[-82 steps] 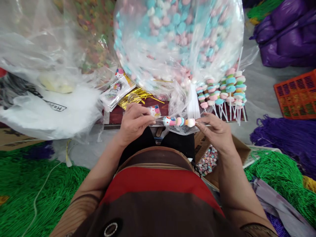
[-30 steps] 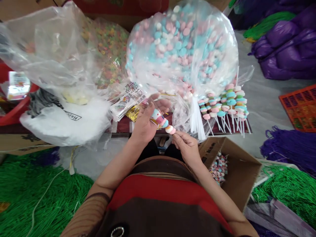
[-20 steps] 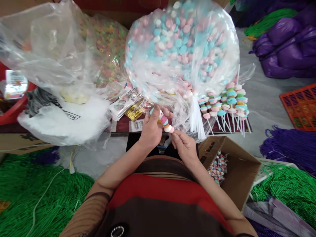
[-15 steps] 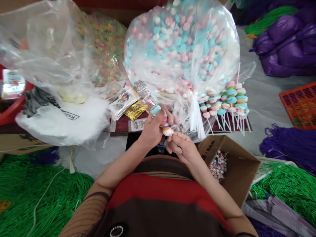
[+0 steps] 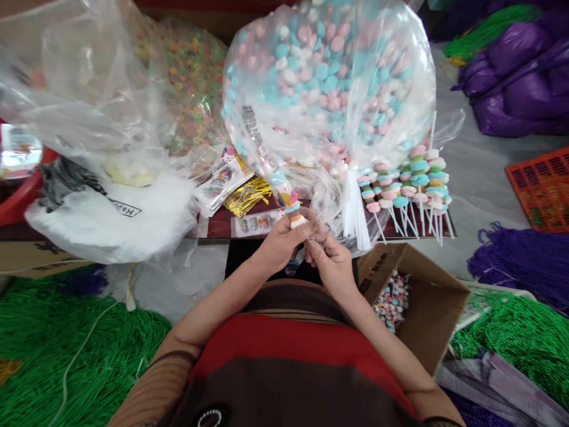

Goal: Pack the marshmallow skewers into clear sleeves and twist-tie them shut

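A marshmallow skewer in a clear printed wrapper slants up and away from my hands, its upper part in front of the big bag. My left hand is closed round its lower end, just by a white marshmallow. Close against it, my right hand has its thumb and fingers pinched at the bottom of the skewer. The exact bit between those fingertips is hidden. On the table beyond lie printed wrappers, gold twist ties and a single flat wrapper.
A large bag of marshmallows stands at the back, beside a bag of ring-shaped sweets. Finished-looking skewers and white sticks lie at right. A cardboard box with wrapped pieces stands below. Green strands cover the lower left.
My left hand has slid down to the skewer's lower end, and more of the skewer and its long wrapper shows above it. My right hand has come up against the left.
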`<action>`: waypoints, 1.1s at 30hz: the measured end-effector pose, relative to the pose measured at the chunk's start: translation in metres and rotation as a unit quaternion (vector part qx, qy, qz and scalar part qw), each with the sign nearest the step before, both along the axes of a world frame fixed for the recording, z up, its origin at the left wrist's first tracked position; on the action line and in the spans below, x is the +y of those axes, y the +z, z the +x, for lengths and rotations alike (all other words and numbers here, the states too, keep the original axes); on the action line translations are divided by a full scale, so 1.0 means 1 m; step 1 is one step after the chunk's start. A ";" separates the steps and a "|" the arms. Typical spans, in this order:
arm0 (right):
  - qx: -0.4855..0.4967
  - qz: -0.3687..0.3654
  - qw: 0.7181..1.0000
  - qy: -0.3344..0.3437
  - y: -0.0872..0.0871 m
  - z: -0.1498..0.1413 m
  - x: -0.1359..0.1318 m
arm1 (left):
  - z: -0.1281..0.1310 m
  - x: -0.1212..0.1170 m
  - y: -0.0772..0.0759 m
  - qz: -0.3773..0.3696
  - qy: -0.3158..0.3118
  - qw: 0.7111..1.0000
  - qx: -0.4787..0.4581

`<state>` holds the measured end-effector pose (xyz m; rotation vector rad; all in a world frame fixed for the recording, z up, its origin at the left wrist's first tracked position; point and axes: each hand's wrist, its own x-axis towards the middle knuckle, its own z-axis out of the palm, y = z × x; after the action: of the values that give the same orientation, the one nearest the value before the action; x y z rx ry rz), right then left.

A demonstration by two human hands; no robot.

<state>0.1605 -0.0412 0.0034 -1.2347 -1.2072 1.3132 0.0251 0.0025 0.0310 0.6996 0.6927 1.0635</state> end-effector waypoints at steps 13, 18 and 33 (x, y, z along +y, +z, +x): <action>-0.113 0.101 0.986 -0.072 -0.007 0.012 -0.002 | -0.008 0.034 0.030 -0.015 0.271 0.961 -0.047; -0.151 0.129 0.976 -0.089 -0.009 0.017 -0.004 | -0.001 0.028 0.023 -0.014 0.265 0.961 -0.078; 0.259 -0.208 0.937 0.109 0.003 0.001 -0.006 | -0.009 0.028 0.023 0.076 0.125 0.987 -0.066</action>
<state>0.1611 -0.0467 0.0066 -0.9509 -0.7167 1.9828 0.0165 0.0300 0.0538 0.6784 0.5992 1.3923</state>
